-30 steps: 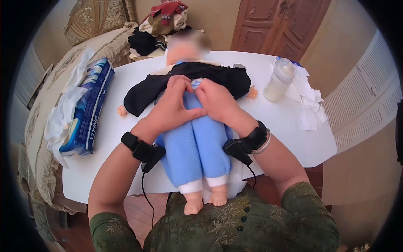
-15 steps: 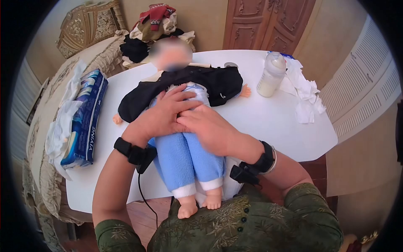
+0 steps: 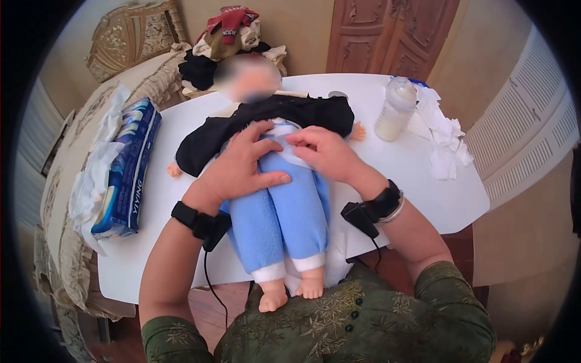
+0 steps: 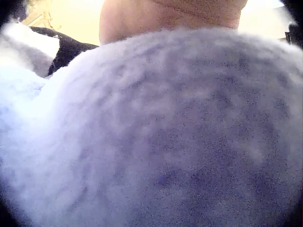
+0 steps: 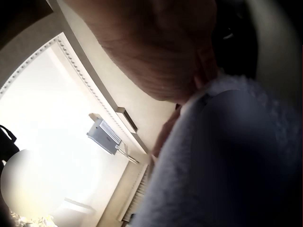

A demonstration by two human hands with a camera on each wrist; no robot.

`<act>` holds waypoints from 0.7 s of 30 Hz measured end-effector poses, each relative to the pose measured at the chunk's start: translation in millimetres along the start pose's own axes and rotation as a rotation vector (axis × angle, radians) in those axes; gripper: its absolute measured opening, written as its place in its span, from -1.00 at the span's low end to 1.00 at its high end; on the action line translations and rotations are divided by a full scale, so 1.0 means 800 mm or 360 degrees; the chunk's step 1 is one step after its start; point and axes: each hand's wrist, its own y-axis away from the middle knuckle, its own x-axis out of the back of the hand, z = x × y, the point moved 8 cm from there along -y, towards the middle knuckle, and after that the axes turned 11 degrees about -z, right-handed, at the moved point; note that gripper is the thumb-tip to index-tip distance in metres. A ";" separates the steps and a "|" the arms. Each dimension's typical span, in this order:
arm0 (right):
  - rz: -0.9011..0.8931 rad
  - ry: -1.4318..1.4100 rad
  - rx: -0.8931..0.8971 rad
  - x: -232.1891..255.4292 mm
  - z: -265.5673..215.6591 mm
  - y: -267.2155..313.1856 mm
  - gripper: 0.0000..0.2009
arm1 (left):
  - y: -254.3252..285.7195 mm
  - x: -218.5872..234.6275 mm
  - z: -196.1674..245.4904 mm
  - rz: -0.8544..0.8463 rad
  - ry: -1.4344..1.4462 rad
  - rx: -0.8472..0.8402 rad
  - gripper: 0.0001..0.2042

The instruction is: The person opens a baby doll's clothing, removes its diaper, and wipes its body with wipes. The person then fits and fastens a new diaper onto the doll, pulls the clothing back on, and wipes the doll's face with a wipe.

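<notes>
A baby doll lies face up on the white table, in blue fleece pants [image 3: 254,227] and a black top [image 3: 284,109] drawn up at the chest. My left hand [image 3: 239,166] rests across the front of the pants, its thumb stretched over one thigh and fingers spread near the waist. With curled fingers, my right hand [image 3: 333,154] pinches the pants at the waistband, where a white strip shows. Part of a white diaper [image 3: 283,123] with blue marks appears above it. Fleece fills most of the left wrist view; in the right wrist view, my fingers meet its upper edge.
On the white table [image 3: 417,199], a baby bottle [image 3: 396,109] stands at the right beside crumpled white tissues [image 3: 445,136]. A blue diaper pack [image 3: 130,169] lies at the left, white cloth over it. Behind are a bed [image 3: 115,91] and piled clothes [image 3: 227,45].
Both hands first worked at the waistband, then lay flat and overlapping on the doll's front. Now they are apart: the right has moved up and right with fingers curled, the left stays on the pants.
</notes>
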 end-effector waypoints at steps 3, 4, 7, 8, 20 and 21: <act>0.0142 0.0386 0.0477 -0.012 -0.023 -0.005 -0.71 | 0.004 -0.003 -0.006 0.0074 0.0043 0.0004 -0.50; 0.0134 0.0371 0.0473 -0.015 -0.016 -0.005 -0.71 | 0.005 -0.003 -0.010 0.0112 0.0062 -0.0010 -0.50; 0.0062 0.0374 0.0415 -0.023 -0.012 -0.012 -0.68 | 0.011 0.000 -0.006 0.0193 0.0065 0.0006 -0.55; 0.0063 0.0371 0.0457 -0.024 -0.012 -0.015 -0.68 | 0.013 0.006 -0.001 0.0256 0.0031 0.0013 -0.58; -0.0084 0.0458 0.0347 0.002 -0.038 0.027 -0.72 | -0.004 -0.015 0.010 -0.0143 -0.0416 -0.0162 -0.68; 0.0103 0.0725 0.0461 0.008 -0.063 0.048 -0.71 | -0.002 -0.016 0.008 -0.0102 -0.0409 -0.0178 -0.68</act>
